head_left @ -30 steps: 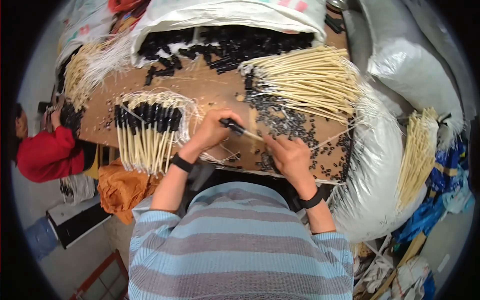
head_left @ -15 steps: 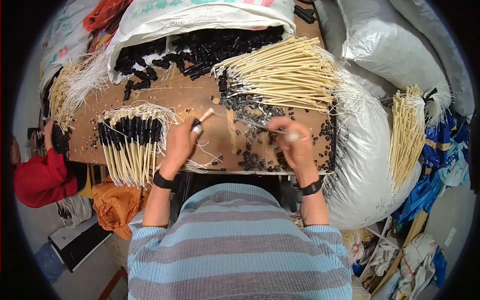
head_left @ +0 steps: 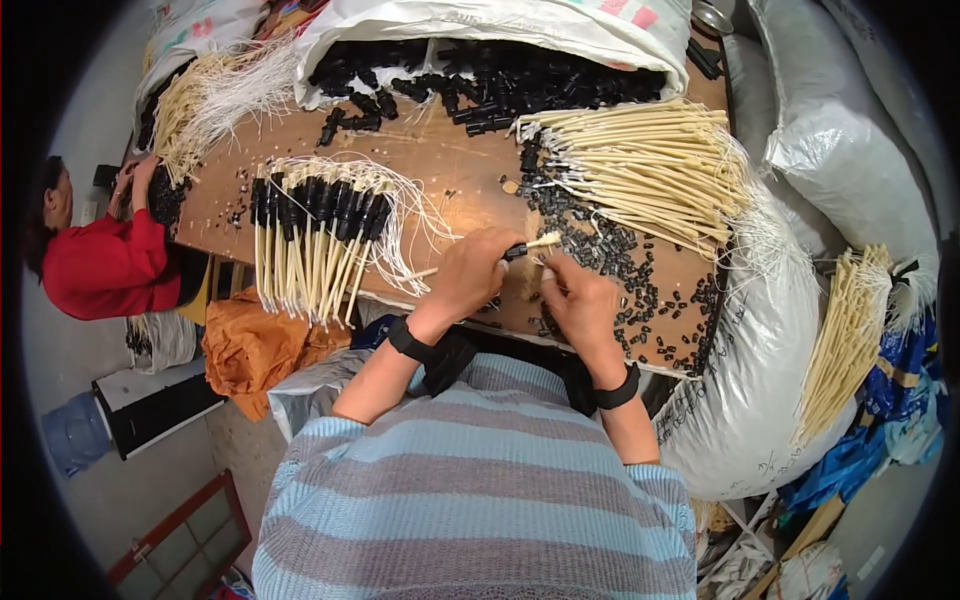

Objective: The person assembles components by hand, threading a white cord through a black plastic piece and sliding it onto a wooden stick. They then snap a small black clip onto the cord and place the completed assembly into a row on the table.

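My left hand [head_left: 466,268] is closed around a cream tube with a black sleeve [head_left: 516,252] near one end. The tube's pale tip [head_left: 545,240] pokes out to the right, and its other end shows left of the hand. Just below that tip is my right hand [head_left: 585,303], thumb and fingers pinched together; what lies between them is too small to make out. Small black caps [head_left: 625,268] lie scattered beside and beyond it. To the left, several cream tubes with black sleeves [head_left: 320,235] lie in a row, white cords trailing from them.
A white sack [head_left: 480,25] spills black fittings [head_left: 520,75] at the back. Loose cream tubes [head_left: 640,165] are piled at the right, beside a bulging white sack [head_left: 755,370] with another tube bundle [head_left: 845,335]. Far left, a person in a red top [head_left: 105,262] works at the table.
My right hand has come left to the sleeved tube's tip, its fingers now pinched. My left hand still holds the tube. The whole view has shifted, showing more of the left side.
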`<act>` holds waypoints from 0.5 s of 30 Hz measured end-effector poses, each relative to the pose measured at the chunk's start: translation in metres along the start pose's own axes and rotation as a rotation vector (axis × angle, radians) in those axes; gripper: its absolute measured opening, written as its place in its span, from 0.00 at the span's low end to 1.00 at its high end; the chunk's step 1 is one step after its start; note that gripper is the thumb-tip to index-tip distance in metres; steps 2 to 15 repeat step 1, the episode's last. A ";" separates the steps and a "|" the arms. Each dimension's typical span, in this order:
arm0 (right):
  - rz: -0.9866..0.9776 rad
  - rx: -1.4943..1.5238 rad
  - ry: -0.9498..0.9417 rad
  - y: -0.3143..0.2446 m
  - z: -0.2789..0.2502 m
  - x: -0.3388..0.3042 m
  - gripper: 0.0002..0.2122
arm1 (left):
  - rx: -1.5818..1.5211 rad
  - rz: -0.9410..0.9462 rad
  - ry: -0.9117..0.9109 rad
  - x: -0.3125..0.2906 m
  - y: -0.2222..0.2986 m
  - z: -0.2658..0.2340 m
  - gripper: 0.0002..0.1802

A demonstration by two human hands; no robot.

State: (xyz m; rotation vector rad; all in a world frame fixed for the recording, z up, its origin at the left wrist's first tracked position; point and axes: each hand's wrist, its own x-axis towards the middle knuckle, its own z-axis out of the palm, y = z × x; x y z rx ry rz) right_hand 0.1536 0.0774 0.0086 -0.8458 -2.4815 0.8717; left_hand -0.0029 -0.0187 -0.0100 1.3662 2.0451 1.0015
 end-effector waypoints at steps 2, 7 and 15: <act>0.024 0.003 0.015 0.000 -0.002 0.002 0.08 | 0.132 0.089 0.021 -0.001 -0.005 -0.002 0.20; 0.024 0.003 0.015 0.000 -0.002 0.002 0.08 | 0.132 0.089 0.021 -0.001 -0.005 -0.002 0.20; 0.024 0.003 0.015 0.000 -0.002 0.002 0.08 | 0.132 0.089 0.021 -0.001 -0.005 -0.002 0.20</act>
